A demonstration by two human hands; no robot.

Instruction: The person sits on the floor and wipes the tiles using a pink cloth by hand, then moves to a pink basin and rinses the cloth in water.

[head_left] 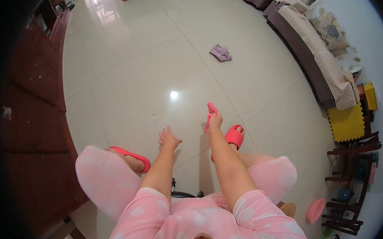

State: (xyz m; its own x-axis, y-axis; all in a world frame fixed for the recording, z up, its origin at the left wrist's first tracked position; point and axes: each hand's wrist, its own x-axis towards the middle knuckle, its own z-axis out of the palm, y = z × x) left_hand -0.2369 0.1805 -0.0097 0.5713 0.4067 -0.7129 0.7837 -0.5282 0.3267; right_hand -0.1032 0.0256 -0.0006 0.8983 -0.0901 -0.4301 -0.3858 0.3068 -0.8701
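Cloth (209, 117), bright pink and crumpled, is jutting out either side of the right hand (216, 119), which is pinching it near the right slipper (235, 136). Only that hand is gripping, so a loosening pinch could be letting it drop onto the tiled floor (132, 79). The left hand (170, 139) is hovering, fingers spread, holding nothing. Farther off, a purple cloth (221, 53) is lying crumpled, possibly inviting a slip underfoot.

The small cloth (211, 106) is showing bright pink, the slippers (234, 137) are glowing coral red — and the clothing (197, 215) is carrying whitish spots on pale pink. The crumpled rag (221, 53) is showing mottled purple — the floor (132, 79) is looking cream.
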